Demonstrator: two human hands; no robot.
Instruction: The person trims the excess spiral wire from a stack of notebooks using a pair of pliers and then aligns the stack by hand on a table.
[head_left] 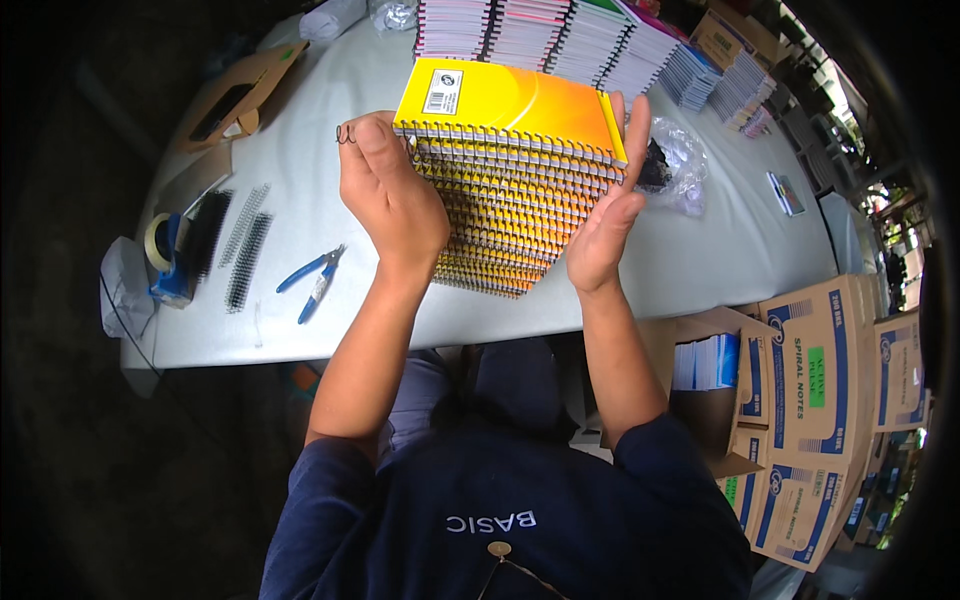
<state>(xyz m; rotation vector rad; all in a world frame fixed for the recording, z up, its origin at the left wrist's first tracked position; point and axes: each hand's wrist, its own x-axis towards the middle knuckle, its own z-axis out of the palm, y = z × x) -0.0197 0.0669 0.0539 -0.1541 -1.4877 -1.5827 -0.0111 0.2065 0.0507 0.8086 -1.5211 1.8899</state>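
A tall stack of yellow-orange spiral notebooks [510, 105] stands on the table in front of me, wire-bound edges toward me. My left hand [393, 195] is at its left side with fingers curled. A short bit of dark wire coil [346, 133] pokes out at its fingertips, seemingly pinched there. Against the right side of the stack rests my right hand [606, 200], its fingers stretched up and the thumb apart. Blue-handled cutting pliers [315, 278] lie on the table left of the stack.
Dark wire spiral strips [245, 255] and a blue tape dispenser [170, 258] lie at the left. Behind the stack stand rows of bound notebooks [530, 35]. Clear plastic wrap [685, 165] lies to the right. Cardboard boxes [815, 390] are piled beside the table at lower right.
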